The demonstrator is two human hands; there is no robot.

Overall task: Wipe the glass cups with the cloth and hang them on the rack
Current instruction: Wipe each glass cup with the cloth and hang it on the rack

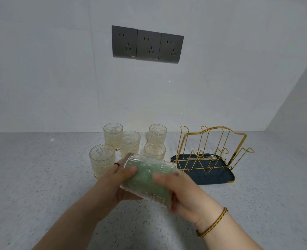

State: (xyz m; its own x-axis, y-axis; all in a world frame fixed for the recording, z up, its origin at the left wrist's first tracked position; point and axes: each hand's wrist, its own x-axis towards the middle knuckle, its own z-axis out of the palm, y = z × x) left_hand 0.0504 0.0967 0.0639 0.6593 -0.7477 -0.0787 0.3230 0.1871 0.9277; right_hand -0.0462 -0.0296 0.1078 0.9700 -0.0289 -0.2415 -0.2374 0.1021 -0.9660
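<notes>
Grey speckled countertop (41,177) against a white tiled wall (41,69), triple socket panel (147,44) up on the wall. Five glass cups stand upright on the counter in a loose cluster: front-left cup (102,159), back-left cup (113,134), middle cup (130,143) just beside it, back-right cup (157,135), front-right cup (154,152). None on the rack. My left hand (116,184), black ring (117,164) on one finger, grips the sixth, the held cup (167,167), thumb over the top and fingers underneath. That cup is off the counter, lying roughly on its side, tilted down toward me, in front of the cluster. Green cloth (145,184) shows through its ribbed wall, filling most of the inside. My right hand (181,193) grips the cup's right end, thumb flat on the glass; its fingers are hidden behind the cup and blurred, so can't tell if they touch the cloth. Braided bracelet (212,223) on that wrist. Right of the cups: gold wire rack (212,147), pegs bare, sitting on a dark blue tray (217,177), near the held cup but not touching it.
</notes>
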